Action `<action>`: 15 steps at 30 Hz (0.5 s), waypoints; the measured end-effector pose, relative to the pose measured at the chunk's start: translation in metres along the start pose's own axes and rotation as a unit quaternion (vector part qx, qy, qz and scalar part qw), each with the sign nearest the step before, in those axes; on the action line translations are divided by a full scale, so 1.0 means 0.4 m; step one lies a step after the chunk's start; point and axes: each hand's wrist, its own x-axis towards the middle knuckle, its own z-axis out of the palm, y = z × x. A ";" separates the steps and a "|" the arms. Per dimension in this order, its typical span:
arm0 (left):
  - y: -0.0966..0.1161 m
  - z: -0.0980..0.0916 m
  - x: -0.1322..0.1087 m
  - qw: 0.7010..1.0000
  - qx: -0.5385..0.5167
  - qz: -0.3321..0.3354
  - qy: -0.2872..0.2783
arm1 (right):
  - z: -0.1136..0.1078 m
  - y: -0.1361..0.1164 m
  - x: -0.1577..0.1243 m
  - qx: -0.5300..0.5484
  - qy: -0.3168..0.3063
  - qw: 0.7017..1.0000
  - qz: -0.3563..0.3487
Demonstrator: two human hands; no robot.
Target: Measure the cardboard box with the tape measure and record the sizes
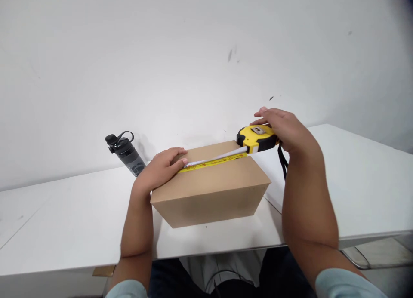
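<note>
A brown cardboard box [213, 177] sits on the white table in front of me. Across its top runs the yellow blade [214, 161] of a tape measure, pulled out from its case. My right hand [287, 128] grips the yellow and black tape measure [258, 136] at the box's right end, and a black strap [283, 162] hangs from it. At the left end of the box top, my left hand [164, 167] presses the blade's end down with the thumb and fingers; the very tip is hidden under them.
Behind my left hand stands a dark water bottle [127, 154] with a black cap and loop, close to the white wall [174, 66]. The white table [64, 220] extends to both sides, its front edge just before my lap. A seam runs right of the box.
</note>
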 end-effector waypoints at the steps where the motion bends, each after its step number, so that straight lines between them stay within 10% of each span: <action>1: 0.002 0.000 0.000 1.000 -0.002 -0.002 0.001 | 0.002 0.001 0.001 0.000 -0.011 1.000 0.004; 15: 0.003 0.002 0.002 1.000 -0.007 -0.006 0.007 | 0.014 0.030 0.037 -0.048 -0.043 0.996 -0.061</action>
